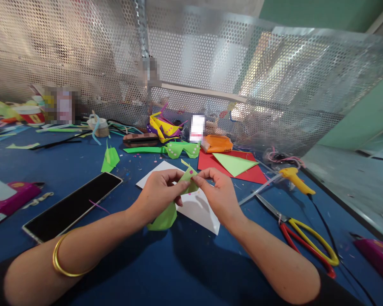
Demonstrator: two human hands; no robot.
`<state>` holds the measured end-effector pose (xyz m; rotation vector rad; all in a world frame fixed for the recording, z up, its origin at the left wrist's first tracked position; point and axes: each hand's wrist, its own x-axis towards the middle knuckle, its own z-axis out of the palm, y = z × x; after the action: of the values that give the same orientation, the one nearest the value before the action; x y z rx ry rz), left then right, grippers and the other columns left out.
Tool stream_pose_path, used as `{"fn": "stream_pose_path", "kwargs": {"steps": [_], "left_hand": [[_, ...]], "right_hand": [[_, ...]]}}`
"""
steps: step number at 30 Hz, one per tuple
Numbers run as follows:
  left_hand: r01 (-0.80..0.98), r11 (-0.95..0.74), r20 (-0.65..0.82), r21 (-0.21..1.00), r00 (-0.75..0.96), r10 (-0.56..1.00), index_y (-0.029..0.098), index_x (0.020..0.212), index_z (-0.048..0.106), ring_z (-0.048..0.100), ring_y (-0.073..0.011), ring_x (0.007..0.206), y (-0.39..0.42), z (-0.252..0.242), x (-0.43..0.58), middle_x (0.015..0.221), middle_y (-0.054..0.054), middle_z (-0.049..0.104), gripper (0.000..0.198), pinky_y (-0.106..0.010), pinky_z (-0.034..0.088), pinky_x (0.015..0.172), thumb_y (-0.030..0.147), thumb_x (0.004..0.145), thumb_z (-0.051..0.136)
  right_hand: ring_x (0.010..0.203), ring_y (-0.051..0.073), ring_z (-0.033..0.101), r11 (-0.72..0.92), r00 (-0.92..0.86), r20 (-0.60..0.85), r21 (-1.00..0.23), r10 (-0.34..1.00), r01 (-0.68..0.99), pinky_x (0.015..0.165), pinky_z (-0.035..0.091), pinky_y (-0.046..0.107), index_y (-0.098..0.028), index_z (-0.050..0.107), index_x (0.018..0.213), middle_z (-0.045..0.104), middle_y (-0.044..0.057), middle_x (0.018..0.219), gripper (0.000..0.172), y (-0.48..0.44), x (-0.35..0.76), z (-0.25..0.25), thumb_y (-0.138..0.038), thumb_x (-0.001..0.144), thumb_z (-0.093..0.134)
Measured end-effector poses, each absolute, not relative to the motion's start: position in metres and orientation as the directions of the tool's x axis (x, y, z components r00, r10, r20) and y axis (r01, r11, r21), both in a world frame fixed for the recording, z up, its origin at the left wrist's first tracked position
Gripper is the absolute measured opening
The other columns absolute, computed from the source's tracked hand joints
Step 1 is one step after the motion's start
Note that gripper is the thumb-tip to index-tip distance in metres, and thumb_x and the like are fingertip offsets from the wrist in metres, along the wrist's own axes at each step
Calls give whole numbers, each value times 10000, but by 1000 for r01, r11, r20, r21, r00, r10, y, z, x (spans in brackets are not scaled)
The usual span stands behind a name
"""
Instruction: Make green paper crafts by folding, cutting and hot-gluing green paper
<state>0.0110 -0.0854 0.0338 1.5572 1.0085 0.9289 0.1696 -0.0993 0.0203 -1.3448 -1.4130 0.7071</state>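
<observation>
Both my hands pinch one folded light-green paper piece (187,179) with small pink dots, held just above a white sheet (201,208) on the blue table (191,263). My left hand (161,191) grips its left side, and more of the green paper (164,219) hangs down below that hand. My right hand (220,193) pinches its right end between thumb and fingers. A gold bangle (62,259) sits on my left forearm.
A phone (73,205) lies to the left. Red-and-yellow scissors (303,238) and a yellow glue gun (293,176) lie to the right. A red sheet (252,172) with a green triangle (234,163), green paper glasses (178,148), paper scraps and a perforated metal screen (210,63) fill the back.
</observation>
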Motion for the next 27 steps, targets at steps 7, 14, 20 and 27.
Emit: {"fn": "stream_pose_path", "kwargs": {"steps": [7,14,20,27], "left_hand": [[136,-157,100,978,354,930,143,766,673,544,-64,448,-82,29,12,617,47,580,223,-176,433,453,362,806,660],[202,-202,125,958,339,932,143,764,688,559,-76,468,-81,28,10,612,36,601,226,-180,446,465,354,826,636],[218,-217,137,952,330,934,147,725,677,548,-67,454,-82,32,11,571,45,590,207,-167,437,458,320,829,632],[176,-205,136,963,341,930,143,746,663,551,-62,462,-82,32,11,607,47,588,239,-165,440,458,367,827,643]], "right_hand": [[711,160,559,219,128,277,-912,952,346,680,418,299,-192,603,702,641,0,725,158,-99,168,19,-316,795,633],[684,146,534,203,126,257,-920,958,334,670,410,291,-191,583,686,618,-7,705,162,-99,167,18,-308,788,631],[700,146,548,195,153,221,-966,963,168,674,428,297,-197,585,742,617,-8,731,152,-98,167,17,-330,763,655],[674,154,593,7,139,-27,-972,990,-236,703,455,318,-197,554,924,620,-38,656,397,-97,164,24,-305,607,768]]}}
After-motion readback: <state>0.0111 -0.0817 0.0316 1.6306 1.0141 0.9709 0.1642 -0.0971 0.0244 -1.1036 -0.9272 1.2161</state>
